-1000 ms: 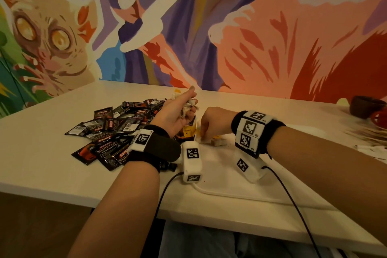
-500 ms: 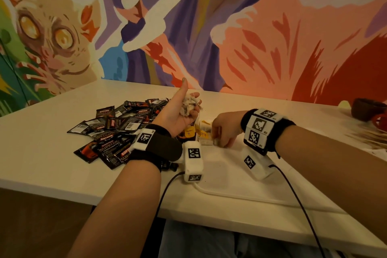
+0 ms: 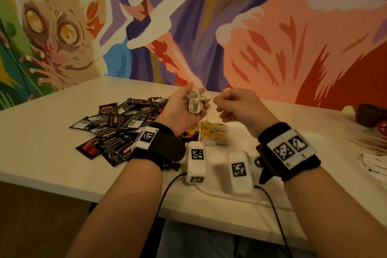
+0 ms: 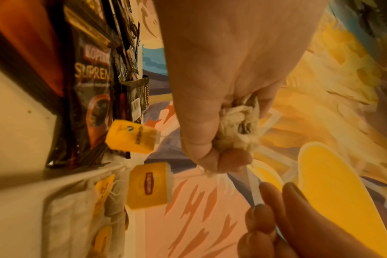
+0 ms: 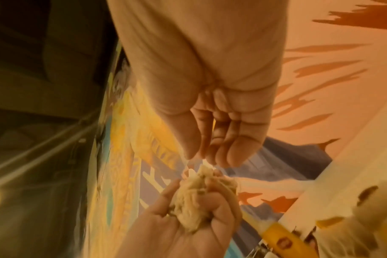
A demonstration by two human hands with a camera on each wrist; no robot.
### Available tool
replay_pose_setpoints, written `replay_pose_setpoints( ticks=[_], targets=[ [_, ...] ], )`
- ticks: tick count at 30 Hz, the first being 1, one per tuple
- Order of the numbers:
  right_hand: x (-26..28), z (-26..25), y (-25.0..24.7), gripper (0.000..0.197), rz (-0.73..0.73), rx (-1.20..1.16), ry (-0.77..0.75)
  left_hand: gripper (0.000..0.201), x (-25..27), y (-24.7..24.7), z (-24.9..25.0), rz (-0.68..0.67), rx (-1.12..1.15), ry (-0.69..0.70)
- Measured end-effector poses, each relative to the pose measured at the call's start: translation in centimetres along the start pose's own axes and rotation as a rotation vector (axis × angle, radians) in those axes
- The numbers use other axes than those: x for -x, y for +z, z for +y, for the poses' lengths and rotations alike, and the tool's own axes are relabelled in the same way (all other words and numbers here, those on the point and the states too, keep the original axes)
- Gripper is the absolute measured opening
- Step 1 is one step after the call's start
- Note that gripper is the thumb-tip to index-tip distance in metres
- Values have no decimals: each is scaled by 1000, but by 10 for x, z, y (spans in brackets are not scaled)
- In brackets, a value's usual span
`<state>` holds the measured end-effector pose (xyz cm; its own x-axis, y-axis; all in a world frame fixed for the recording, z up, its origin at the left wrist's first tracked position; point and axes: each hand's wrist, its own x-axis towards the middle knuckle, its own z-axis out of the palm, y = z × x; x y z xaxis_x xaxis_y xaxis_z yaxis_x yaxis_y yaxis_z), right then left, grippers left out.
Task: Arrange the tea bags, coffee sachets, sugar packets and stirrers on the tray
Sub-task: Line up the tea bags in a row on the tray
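Left hand (image 3: 180, 111) raised at frame centre, palm up, fingers curled round a crumpled bunch of tea bags (image 3: 195, 101), yellow tags (image 4: 149, 185) dangling below on strings. Right hand (image 3: 238, 107) just beside it, thumb and forefinger pinched at the bunch's edge; whether on a string, cannot tell. More tea bags (image 3: 211, 135) on the table (image 3: 41, 148) beneath; coffee sachets (image 3: 117, 128) piled left of centre

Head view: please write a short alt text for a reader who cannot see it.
Above a white table, the left hand holds a bunch of tea bags while the right hand, fingers curled, pinches at their strings. Dark coffee sachets lie piled at the left, yellow-tagged tea bags under the hands, before a colourful mural.
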<state>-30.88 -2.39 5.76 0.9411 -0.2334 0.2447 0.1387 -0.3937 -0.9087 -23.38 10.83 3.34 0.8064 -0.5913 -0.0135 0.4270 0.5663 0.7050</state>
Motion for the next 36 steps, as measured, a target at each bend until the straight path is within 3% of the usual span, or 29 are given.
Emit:
replay_pose_setpoints(
  ticks=[4,7,9,14,18,20,28,36],
  targets=[
    [2,9,3,12,9,-142,-37,24,3,1,-4,-80,-138,-21],
    [0,15,-1,24,-36,-110,-84,39,3,4,-8,-141,-218,-65],
    [-1,19,-2,18,-47,-75,-103,47,1,4,-11,-155,-227,-89],
    [-6,33,-6,17,96,-219,-43,36,0,3,-14,-120,-212,-124],
    [-6,42,-7,3,-16,-224,13,30,0,2,-17,-136,-245,-139],
    [-8,45,-7,7,-36,-224,15,26,-2,1,-18,-140,-285,-130],
    [-23,52,-11,18,135,-378,24,21,-9,-6,-14,-38,-220,-76],
    [-32,56,-12,18,123,-444,13,21,-14,-9,-11,47,-245,14]
  ],
)
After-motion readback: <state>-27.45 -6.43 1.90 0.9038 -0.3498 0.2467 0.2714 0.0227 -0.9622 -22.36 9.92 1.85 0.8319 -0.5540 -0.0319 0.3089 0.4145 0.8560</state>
